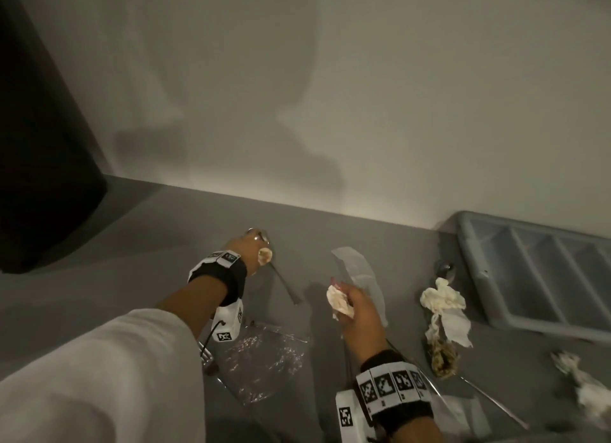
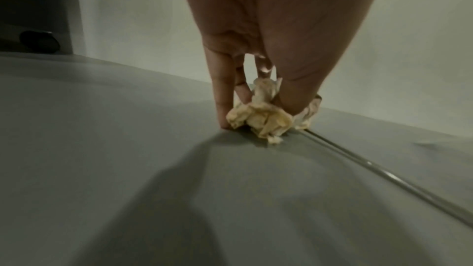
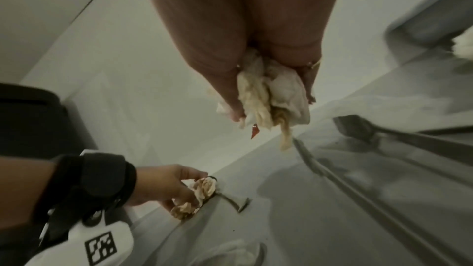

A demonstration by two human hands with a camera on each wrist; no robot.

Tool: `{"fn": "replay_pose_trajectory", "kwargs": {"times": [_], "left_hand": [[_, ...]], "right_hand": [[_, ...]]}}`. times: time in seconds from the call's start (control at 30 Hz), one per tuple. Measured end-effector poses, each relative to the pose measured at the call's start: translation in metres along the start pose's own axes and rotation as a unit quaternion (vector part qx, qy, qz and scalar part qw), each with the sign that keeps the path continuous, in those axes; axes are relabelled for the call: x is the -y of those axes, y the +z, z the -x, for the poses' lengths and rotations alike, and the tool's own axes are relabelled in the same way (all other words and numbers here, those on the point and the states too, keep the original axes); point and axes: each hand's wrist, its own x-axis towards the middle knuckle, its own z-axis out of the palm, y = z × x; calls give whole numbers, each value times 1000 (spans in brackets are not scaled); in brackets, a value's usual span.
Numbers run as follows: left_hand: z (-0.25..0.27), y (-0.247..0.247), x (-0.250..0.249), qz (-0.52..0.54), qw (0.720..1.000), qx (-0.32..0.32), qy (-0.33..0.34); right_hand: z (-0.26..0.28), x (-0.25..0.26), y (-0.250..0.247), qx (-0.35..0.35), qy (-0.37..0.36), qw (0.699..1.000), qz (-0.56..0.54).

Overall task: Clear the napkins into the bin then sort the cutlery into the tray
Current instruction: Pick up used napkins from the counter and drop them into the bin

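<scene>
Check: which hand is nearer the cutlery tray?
Right. The right hand, gripping a napkin, is mid-counter; the cutlery tray sits further right. The left hand is further left.

Crumpled napkin (image 2: 258, 116), cream, stained: on the grey counter, over the bowl end of a spoon (image 1: 284, 285).
Wadded napkin (image 1: 339, 302), white with yellowish stains: held off the counter, above the other items.
Loose napkin (image 1: 444, 310), white, brown-soiled at its near end: draped over a second spoon (image 1: 446, 270), just beside the tray.
Small napkin (image 1: 585, 381): at the right edge of the counter.
Cutlery tray (image 1: 476, 270), pale grey, with long compartments: against the wall.
Bin (image 1: 43, 144), black: far left.
</scene>
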Motion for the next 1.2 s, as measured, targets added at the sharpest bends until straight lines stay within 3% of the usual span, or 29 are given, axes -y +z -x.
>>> {"fn": "replay_pose_trajectory", "kwargs": {"times": [0.13,0.33,0.43,0.57,0.73,0.8,1.0,1.2], "left_hand": [[-2,16,1,-38,999,-26,-28],[11,31,11,23,997,-59,-53],[35,16,4,125,986,-99,-45],[88,-1,-11,296,950,-91,38],[163,38,-49,177,981,28,71],[175,70,-60,114,990,66,53],[154,108,-62,6,998,60,26],[160,109,-70,41,999,21,25]], "right_hand": [[17,-18,-8,-36,42,996,-67],[39,-22,-10,-25,41,998,-51],[50,-14,-12,-22,26,997,-68],[61,-10,-18,-25,14,996,-80],[75,-17,-19,-18,20,996,-81],[82,-21,-17,-8,31,996,-86],[85,-15,-18,-18,32,995,-89],[108,-14,-35,-30,38,996,-71]]}}
